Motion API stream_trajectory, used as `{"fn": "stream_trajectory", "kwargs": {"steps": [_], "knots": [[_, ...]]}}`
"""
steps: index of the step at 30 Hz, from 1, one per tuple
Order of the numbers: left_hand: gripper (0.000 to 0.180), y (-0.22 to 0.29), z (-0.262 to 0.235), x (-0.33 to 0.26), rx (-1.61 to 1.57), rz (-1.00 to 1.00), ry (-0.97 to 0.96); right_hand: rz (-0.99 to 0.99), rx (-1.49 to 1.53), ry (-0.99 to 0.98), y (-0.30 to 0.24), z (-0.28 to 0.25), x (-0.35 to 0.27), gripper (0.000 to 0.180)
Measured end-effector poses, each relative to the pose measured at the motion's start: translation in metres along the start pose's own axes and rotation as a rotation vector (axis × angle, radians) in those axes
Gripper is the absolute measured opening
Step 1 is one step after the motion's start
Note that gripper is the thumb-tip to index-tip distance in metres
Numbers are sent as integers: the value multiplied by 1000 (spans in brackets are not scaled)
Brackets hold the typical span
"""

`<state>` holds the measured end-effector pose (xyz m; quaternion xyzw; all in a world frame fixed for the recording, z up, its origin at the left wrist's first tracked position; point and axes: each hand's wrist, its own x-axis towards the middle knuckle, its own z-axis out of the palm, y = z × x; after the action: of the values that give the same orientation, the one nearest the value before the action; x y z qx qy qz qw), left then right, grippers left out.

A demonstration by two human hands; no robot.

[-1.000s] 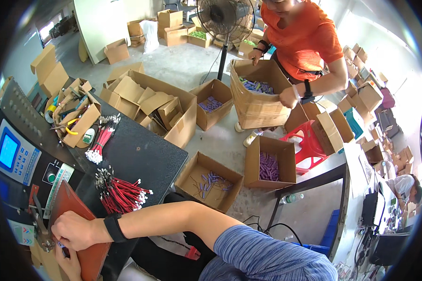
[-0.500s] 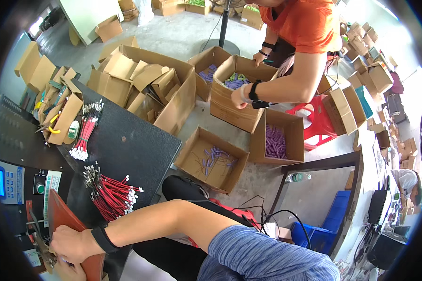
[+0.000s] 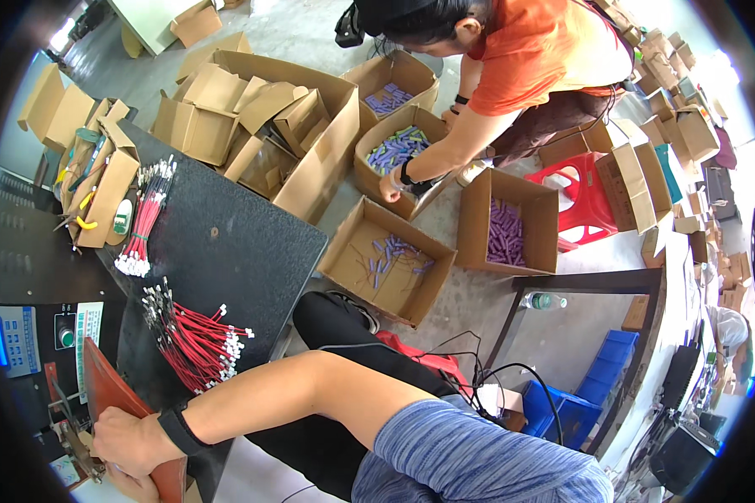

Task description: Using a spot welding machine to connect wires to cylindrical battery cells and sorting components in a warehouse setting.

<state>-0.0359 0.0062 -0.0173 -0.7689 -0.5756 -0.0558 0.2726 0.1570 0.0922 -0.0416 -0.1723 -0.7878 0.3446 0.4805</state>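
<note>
At the lower left, my right hand (image 3: 130, 440), with a black band on its wrist, is at a small metal fixture (image 3: 77, 448) on a dark bench machine. Its fingers are curled; whatever they pinch is hidden. My left hand (image 3: 136, 484) shows only in part beneath it, close to the same fixture, its fingertips covered. A reddish-brown panel (image 3: 113, 381) stands upright beside my right wrist. On the black tabletop lie a loose bundle of red wires with white connectors (image 3: 197, 339) and a second, tied bundle of wires (image 3: 147, 218).
A carton of tools (image 3: 101, 189) stands at the table's far left. Beyond the table are a large carton of flattened boxes (image 3: 331, 168) and cartons of purple cylindrical cells (image 3: 505, 230). A co-worker in an orange shirt (image 3: 545, 63) bends over one carton. A blue crate (image 3: 554, 411) sits right.
The co-worker has bent lower, and the carton at their hands has come down to floor level. My view has shifted slightly; my hands stay at the fixture.
</note>
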Motion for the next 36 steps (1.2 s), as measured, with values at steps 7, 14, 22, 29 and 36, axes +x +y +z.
{"fn": "stream_trajectory", "kwargs": {"steps": [7,14,22,29,36], "knots": [[43,-13,11,-10,-129,-40,-25,14,39,-9,7,12,2,23],[38,-37,25,-25,-111,-63,-73,17,19,-5,5,10,3,22],[32,-23,12,-17,-254,-94,-101,41,31,-25,4,10,3,20],[31,-5,9,-5,-309,-74,-52,27,21,43,5,10,2,19],[34,-24,13,-18,-342,-134,-121,10,2,82,2,11,2,17]]}}
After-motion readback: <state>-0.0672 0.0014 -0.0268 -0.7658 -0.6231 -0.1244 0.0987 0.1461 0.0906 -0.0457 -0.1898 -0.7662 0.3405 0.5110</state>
